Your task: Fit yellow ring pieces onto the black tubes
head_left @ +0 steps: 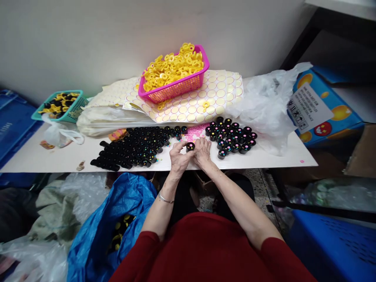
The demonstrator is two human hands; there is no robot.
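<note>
1. In the head view, the fingers [177,147] of the left hand [179,159] are narrowed around one black cup [190,146], the thumb across its near side.
2. The right hand [202,152] is bent close beside that cup, near the loose pink pieces [195,133]; whether its fingers pinch anything, I cannot tell.
3. The cup is between the hands, near the middle of the tabletop [282,156], its top up, with a pink spot showing.
4. Cups in the right group [237,147] mostly show a pink spot; those in the larger left group [132,145] appear to lack one. So the step in hand seems to be topping this cup with a pink piece.
5. The next move, I judge, calls for a level hold on the cup and a light release without nudging its neighbours.
6. The tabletop's near edge runs under the forearms, leaving little margin there. Bare room lies right of the right group; a narrow strip opens between the left group and the left hand. Beyond, sticker sheets [221,90] and a plastic bag [264,105] crowd the far side.
</note>
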